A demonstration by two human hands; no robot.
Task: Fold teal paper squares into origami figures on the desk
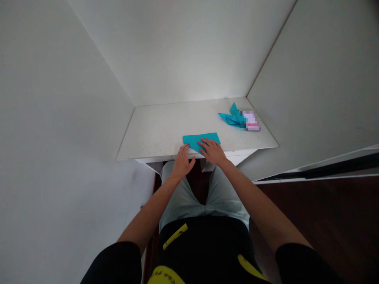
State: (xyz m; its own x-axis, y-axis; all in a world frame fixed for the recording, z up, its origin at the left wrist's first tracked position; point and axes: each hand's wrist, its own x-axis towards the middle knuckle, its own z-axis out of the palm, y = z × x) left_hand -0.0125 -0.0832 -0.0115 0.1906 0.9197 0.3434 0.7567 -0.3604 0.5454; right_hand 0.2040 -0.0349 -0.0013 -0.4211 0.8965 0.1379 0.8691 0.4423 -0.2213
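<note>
A folded sheet of blue paper (197,139) lies flat at the front edge of the white table, one corner pointing toward me. My right hand (212,150) rests on its right part with the fingers spread. At the lower left side of the paper is my left hand (182,161), its fingertips on the table edge by the paper and its thumb held apart. Neither hand grips anything that I can see.
The white table (156,126) sits between walls on the left, back and right. At its right end a folded blue paper shape (232,118) lies against a blurred-out phone-like object (251,120). My legs are under the table's front edge.
</note>
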